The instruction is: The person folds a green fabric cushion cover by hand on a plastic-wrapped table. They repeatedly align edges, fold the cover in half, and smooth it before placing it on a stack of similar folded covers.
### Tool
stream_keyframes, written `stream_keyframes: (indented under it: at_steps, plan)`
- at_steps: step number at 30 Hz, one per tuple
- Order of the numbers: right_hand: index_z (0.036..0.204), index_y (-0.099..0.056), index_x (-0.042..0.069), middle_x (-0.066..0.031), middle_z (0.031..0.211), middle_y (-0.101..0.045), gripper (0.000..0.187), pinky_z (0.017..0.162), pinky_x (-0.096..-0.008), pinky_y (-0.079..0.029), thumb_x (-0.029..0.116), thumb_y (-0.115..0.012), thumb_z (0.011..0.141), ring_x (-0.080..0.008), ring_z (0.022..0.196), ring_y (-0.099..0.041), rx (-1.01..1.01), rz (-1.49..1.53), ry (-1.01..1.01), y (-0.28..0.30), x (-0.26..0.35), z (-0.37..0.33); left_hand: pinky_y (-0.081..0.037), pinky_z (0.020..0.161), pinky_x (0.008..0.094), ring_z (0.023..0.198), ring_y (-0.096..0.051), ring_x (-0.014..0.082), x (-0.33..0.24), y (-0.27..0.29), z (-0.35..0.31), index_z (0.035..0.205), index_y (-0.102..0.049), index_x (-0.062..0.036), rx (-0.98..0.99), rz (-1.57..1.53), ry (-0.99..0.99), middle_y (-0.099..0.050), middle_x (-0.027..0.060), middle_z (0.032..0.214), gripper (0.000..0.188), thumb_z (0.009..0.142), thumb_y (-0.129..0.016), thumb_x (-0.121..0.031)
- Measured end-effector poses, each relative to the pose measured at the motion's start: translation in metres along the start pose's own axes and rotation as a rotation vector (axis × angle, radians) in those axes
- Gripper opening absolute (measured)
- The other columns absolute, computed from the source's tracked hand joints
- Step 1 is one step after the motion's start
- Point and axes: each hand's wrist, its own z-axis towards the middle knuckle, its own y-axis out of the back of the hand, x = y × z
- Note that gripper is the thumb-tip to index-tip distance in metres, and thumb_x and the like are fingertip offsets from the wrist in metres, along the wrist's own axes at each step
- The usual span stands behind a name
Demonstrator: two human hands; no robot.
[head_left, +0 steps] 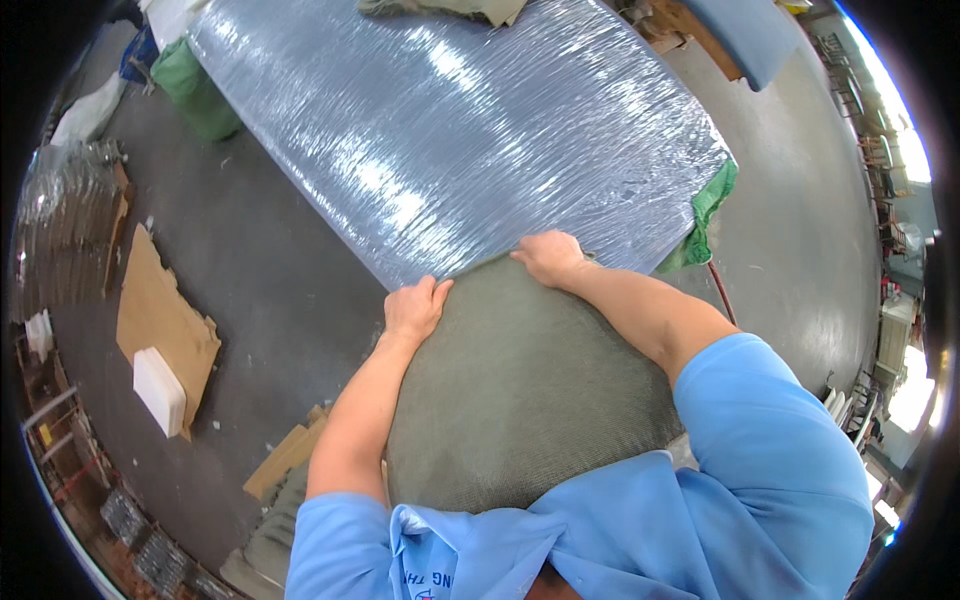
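Olive-green cushion point(530, 390): finely ribbed fabric, rounded, bulging; located between blue-shirted torso and table point(440, 130). Left hand point(412, 308) and right hand point(552, 258) both grip its far edge, fingers curled. Tabletop: rectangular, sheathed in glossy, wrinkled film.

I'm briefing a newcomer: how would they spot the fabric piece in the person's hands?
Find the big table covered in shiny plastic. Between its near end and the blue shirt is a broad, matte grey-green fabric piece, its far edge in the left hand and right hand. Similar cloth lies at the table's far end, but only this piece is held.
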Motion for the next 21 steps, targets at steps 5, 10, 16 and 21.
stream_keyframes:
  at_steps: [5, 10, 16, 21]
  plan:
    - [0.113, -0.071, 0.006, -0.0201, 0.102, -0.075, 0.046, 0.091, -0.0524, -0.055, 0.047, -0.052, 0.106, -0.0409, 0.103, -0.071, 0.019, 0.032, -0.028, -0.003, 0.003, 0.012, -0.051, 0.066, 0.0568, 0.074, -0.068, 0.0460, 0.010, -0.009, 0.008, 0.086, -0.061, -0.0091, -0.052, 0.015, 0.000, -0.069, 0.0216, 0.073, 0.046, 0.105, -0.053, -0.051]
    - [0.117, -0.071, 0.009, -0.0216, 0.111, -0.073, 0.044, 0.093, -0.0523, -0.055, 0.048, -0.056, 0.103, -0.0418, 0.106, -0.070, -0.001, 0.015, 0.009, -0.002, -0.001, 0.010, -0.053, 0.069, 0.0579, 0.077, -0.070, 0.0468, 0.003, -0.002, 0.005, 0.088, -0.062, -0.0086, -0.065, 0.038, 0.007, -0.071, 0.0227, 0.075, 0.044, 0.104, -0.055, -0.049]
    - [0.125, -0.071, 0.011, -0.0142, 0.119, -0.072, 0.043, 0.093, -0.0462, -0.055, 0.045, -0.064, 0.100, -0.0299, 0.107, -0.070, -0.009, 0.294, 0.165, 0.071, -0.026, -0.018, -0.053, 0.086, 0.0456, 0.103, -0.066, 0.0360, 0.012, 0.045, -0.036, 0.106, -0.070, -0.0053, -0.319, -0.179, -0.128, -0.070, 0.0168, 0.108, 0.027, 0.094, -0.074, -0.029]
    - [0.124, -0.074, 0.007, -0.0072, 0.124, -0.073, 0.046, 0.094, -0.0355, -0.052, 0.046, -0.058, 0.106, -0.0187, 0.107, -0.069, 0.166, 0.828, 0.131, 0.204, -0.053, -0.190, -0.050, 0.103, 0.0419, 0.106, -0.068, 0.0258, 0.002, 0.111, -0.198, 0.105, -0.074, 0.0006, -0.121, -1.209, 0.008, -0.075, 0.0126, 0.106, 0.042, 0.109, -0.050, -0.034]
